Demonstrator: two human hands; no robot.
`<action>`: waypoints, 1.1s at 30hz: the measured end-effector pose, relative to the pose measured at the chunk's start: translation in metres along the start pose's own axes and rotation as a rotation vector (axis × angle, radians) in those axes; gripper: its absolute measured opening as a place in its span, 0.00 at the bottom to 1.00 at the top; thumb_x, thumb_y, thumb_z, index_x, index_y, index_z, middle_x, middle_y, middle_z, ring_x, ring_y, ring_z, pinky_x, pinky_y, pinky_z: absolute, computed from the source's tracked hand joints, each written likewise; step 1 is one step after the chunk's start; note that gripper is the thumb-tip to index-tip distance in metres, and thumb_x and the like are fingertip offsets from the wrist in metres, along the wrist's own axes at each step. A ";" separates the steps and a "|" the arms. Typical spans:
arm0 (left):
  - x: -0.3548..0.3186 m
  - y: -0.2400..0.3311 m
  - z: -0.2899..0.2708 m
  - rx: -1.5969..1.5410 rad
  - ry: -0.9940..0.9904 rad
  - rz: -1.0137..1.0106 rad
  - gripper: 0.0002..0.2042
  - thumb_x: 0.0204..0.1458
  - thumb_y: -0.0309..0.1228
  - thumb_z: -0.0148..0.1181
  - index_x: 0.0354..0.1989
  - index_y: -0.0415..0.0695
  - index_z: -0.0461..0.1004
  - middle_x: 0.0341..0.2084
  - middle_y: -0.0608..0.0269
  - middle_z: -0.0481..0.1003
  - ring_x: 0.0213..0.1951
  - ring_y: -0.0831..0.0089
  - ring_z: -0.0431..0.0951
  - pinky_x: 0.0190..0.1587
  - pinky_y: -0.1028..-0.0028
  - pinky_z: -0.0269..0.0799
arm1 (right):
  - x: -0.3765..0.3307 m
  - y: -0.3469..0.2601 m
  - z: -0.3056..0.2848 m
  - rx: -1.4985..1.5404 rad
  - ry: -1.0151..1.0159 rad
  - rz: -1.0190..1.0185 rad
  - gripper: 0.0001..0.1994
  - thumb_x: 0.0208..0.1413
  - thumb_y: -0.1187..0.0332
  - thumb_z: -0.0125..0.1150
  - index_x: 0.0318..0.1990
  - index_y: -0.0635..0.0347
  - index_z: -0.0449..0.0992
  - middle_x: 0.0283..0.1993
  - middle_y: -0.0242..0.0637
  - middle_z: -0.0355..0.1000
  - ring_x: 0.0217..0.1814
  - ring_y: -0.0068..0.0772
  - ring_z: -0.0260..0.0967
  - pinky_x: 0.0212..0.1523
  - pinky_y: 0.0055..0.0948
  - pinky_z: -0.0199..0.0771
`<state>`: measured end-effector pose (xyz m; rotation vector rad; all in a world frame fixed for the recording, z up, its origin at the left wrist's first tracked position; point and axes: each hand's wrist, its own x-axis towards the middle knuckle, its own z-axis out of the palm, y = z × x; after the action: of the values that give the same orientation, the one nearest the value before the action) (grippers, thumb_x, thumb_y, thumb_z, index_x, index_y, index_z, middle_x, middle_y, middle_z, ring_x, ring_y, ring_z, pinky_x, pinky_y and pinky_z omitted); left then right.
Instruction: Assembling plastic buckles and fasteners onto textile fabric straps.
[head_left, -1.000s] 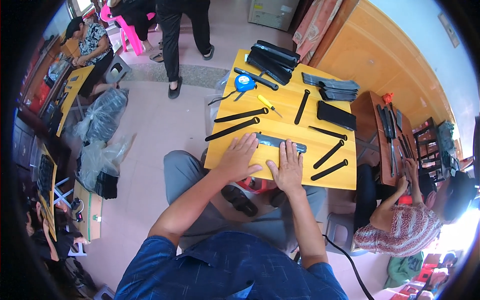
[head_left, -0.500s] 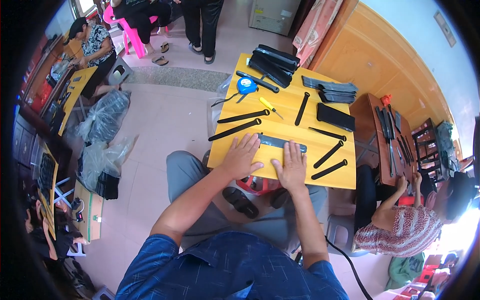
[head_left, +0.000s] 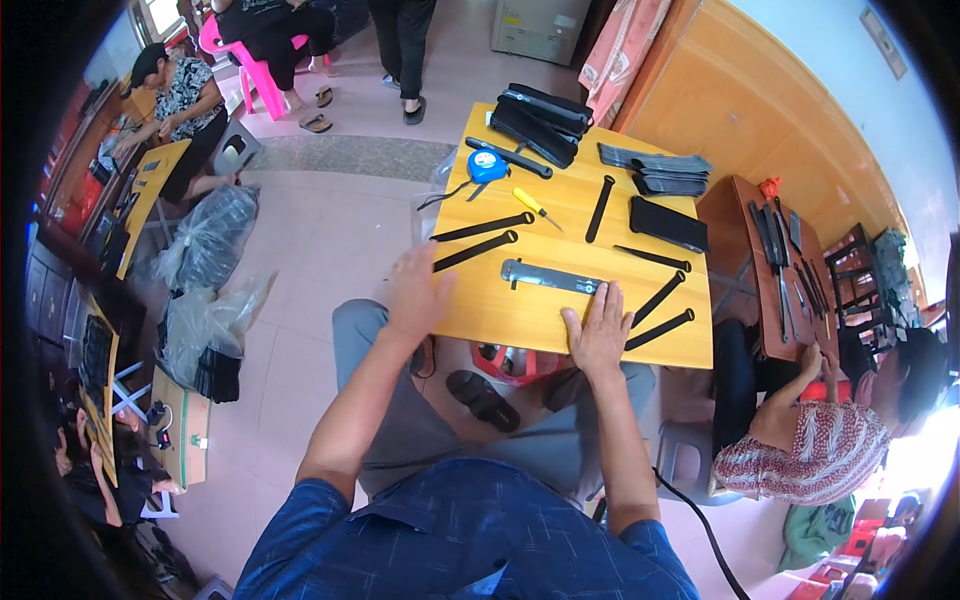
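Note:
A long dark grey strip with a glossy, plastic-like surface lies crosswise near the front of the yellow table. The fingers of my right hand rest flat over its right end, stretched out and holding nothing. My left hand, a little blurred, is at the table's left edge with fingers extended and nothing in it. Beside its fingertips are the ends of two black looped straps. Several more black straps lie at the right, one of them close to my right hand.
Farther back lie a yellow-handled screwdriver, a blue tape measure, black pouches, a stack of grey strips and a black case. A co-worker sits at a brown table on the right.
My left hand has lifted off the strip and moved left to the table edge, uncovering the strip's left end. My right hand has shifted slightly right, onto its right end.

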<state>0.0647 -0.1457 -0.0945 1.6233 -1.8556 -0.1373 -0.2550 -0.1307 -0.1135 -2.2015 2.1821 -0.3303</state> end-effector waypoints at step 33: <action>-0.013 0.138 -0.088 -0.649 -0.237 0.189 0.16 0.52 0.32 0.67 0.47 0.39 0.78 0.31 0.57 0.79 0.34 0.64 0.80 0.40 0.69 0.75 | -0.027 -0.090 -0.092 0.977 0.276 -0.277 0.21 0.63 0.72 0.56 0.63 0.65 0.69 0.63 0.50 0.72 0.70 0.51 0.65 0.70 0.43 0.62</action>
<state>-0.0050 -0.0734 0.0355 1.0103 -1.8566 -0.7888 -0.1819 -0.0899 -0.0120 -1.8770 1.2739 -1.4082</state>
